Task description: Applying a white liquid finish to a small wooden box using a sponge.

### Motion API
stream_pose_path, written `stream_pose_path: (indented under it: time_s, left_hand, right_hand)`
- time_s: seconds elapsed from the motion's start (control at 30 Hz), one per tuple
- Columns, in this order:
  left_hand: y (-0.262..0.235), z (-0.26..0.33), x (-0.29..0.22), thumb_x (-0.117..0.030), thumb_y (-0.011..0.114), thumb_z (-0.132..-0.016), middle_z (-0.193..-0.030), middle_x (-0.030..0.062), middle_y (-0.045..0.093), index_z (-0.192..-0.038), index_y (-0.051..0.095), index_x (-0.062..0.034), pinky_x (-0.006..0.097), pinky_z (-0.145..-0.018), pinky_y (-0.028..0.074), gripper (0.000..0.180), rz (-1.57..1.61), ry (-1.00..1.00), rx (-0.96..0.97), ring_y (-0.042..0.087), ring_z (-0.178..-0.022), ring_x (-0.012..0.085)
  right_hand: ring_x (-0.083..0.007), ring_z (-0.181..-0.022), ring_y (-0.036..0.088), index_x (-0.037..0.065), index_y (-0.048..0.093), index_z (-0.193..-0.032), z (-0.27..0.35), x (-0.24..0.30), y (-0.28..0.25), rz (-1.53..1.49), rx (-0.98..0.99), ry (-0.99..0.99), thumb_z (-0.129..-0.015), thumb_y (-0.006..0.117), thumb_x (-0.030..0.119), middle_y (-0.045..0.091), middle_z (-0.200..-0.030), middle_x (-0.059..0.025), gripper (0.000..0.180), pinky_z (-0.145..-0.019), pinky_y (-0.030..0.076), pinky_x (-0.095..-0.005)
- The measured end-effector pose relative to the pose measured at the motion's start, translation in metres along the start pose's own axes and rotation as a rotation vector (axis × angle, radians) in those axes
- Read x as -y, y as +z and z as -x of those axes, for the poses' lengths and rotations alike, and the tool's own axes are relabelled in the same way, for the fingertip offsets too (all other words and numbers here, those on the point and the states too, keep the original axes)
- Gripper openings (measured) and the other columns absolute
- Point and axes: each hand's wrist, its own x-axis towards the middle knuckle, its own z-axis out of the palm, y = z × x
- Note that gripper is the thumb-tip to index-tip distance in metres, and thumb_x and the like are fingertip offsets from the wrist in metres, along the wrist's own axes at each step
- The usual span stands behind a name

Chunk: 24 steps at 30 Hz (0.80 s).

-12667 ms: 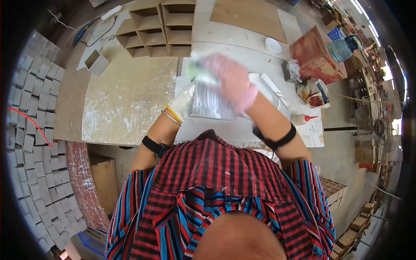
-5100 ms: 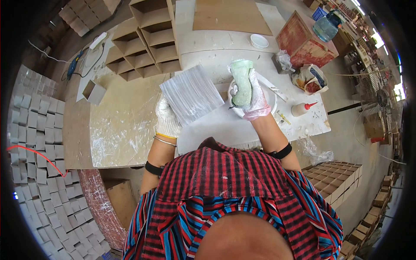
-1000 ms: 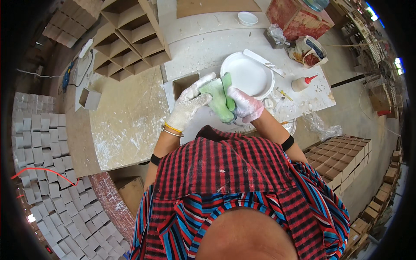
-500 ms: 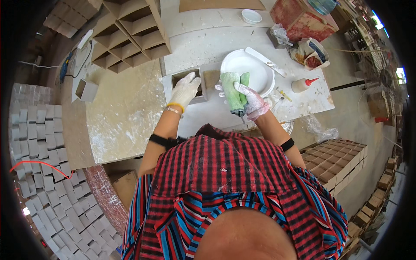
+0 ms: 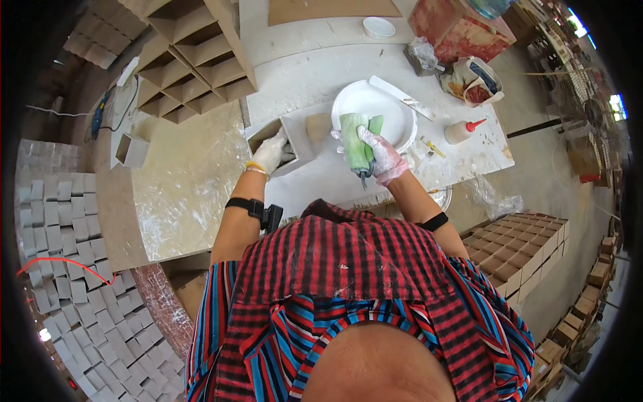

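My left hand (image 5: 270, 153), in a whitish glove, reaches into an open grey box (image 5: 299, 139) and grips it, its fingers partly hidden by the box walls. The box is tilted on the work table. My right hand (image 5: 385, 155), in a thin white-smeared glove, is closed around a green paint roller (image 5: 358, 142); a second green piece shows beside the thumb, and I cannot tell whether it belongs to the same roller. Just behind the roller lies a round white tray (image 5: 345, 100) of white paint or glue, with a flat white stick (image 5: 395, 92) across its rim.
A brown compartment rack (image 5: 201, 57) stands at the table's far left, near a small grey box (image 5: 132, 150). On the right are a red-capped bottle (image 5: 459, 132), a bag (image 5: 474, 82) and a red-stained box (image 5: 462, 30). Stacked boxes (image 5: 74, 221) fill the left floor.
My left hand has moved down into the grey box, which is now tilted and turned. The right hand still holds the green roller, hardly moved. The view has shifted slightly.
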Motion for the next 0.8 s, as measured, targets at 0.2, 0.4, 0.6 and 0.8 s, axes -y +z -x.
stream_pose_path:
  time_s: [0.2, 0.4, 0.6, 0.8]
  left_hand:
    - [-0.006, 0.025, 0.007, -0.032, 0.036, -0.092, -0.113, 0.0127, 0.056, -0.117, 0.05, -0.0027, 0.038, -0.089, 0.044, 0.041, 0.903, 0.005, -0.184, 0.055, -0.101, 0.0255]
    - [0.005, 0.046, -0.029, -0.03, 0.037, -0.092, -0.113, 0.0149, 0.055, -0.117, 0.049, -0.0013, 0.041, -0.089, 0.045, 0.04, 1.084, 0.116, -0.108, 0.055, -0.101, 0.0278]
    - [-0.007, 0.051, -0.03, -0.02, 0.041, -0.09, -0.113, 0.0134, 0.054, -0.12, 0.045, -0.0003, 0.036, -0.087, 0.046, 0.036, 1.068, 0.28, 0.203, 0.055, -0.1, 0.0245]
    - [-0.002, 0.029, -0.035, -0.012, 0.049, -0.087, -0.11, 0.0115, 0.055, -0.118, 0.047, -0.0009, 0.031, -0.083, 0.047, 0.033, 0.602, 0.313, 0.134, 0.056, -0.096, 0.0187]
  right_hand:
    - [-0.0179, -0.091, 0.058, 0.0, 0.047, -0.119, -0.002, 0.021, 0.026, 0.386, -0.052, -0.083, -0.088, 0.049, 0.022, 0.057, -0.113, -0.0093, 0.038, -0.075, 0.047, -0.0279]
    - [-0.0145, -0.095, 0.057, 0.005, 0.051, -0.114, -0.001, 0.062, 0.094, 1.236, -0.029, -0.774, -0.071, 0.07, 0.013, 0.059, -0.103, -0.0072, 0.047, -0.08, 0.046, -0.026]
    - [-0.0229, -0.09, 0.058, 0.011, 0.044, -0.124, 0.004, 0.071, 0.134, 1.646, 0.641, -0.84, -0.064, 0.071, 0.01, 0.058, -0.105, -0.0081, 0.065, -0.072, 0.048, -0.032]
    - [-0.0284, -0.082, 0.059, 0.012, 0.041, -0.125, -0.033, 0.072, 0.136, 1.843, 0.567, -1.121, -0.073, 0.064, 0.011, 0.058, -0.089, -0.0082, 0.057, -0.07, 0.048, -0.037]
